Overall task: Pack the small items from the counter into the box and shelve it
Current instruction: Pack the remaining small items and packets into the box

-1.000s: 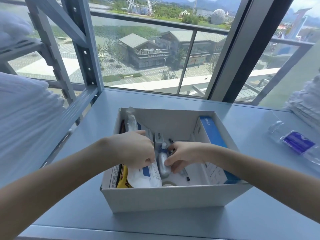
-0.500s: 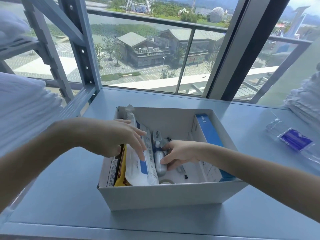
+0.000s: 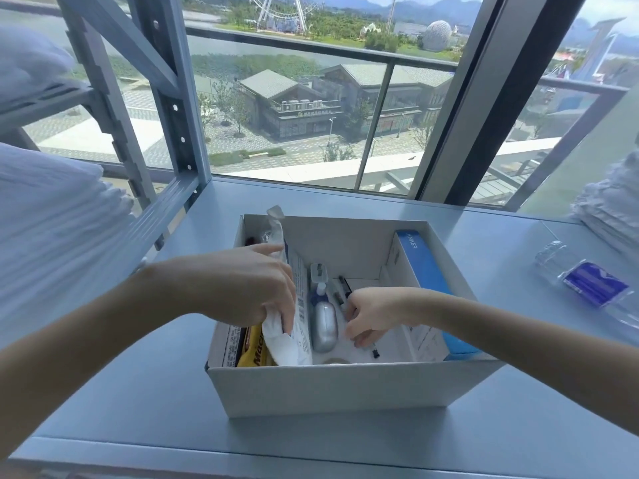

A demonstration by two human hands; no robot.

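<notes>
The left hand [image 3: 249,288] has closed on the crinkled white pouch [image 3: 287,344] inside the open box [image 3: 328,388]; the right hand [image 3: 371,314] seems to pinch a pen [image 3: 344,283] there.

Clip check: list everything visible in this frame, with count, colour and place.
box: one, white, on the counter
counter: one, grey-blue, below the window
white pouch: one, white, upright in the box's left part
yellow packet: one, yellow, left of the white pouch
silver case: one, silver, middle of the box
carton: one, blue and white, against the box's right wall
pens: at least two, dark, box floor
plastic bottle: one, clear with blue label, lying on the counter, right
shelf rack: one, grey, left
left hand: grips the white pouch
right hand: inside the box over the pens, grip unclear
</notes>
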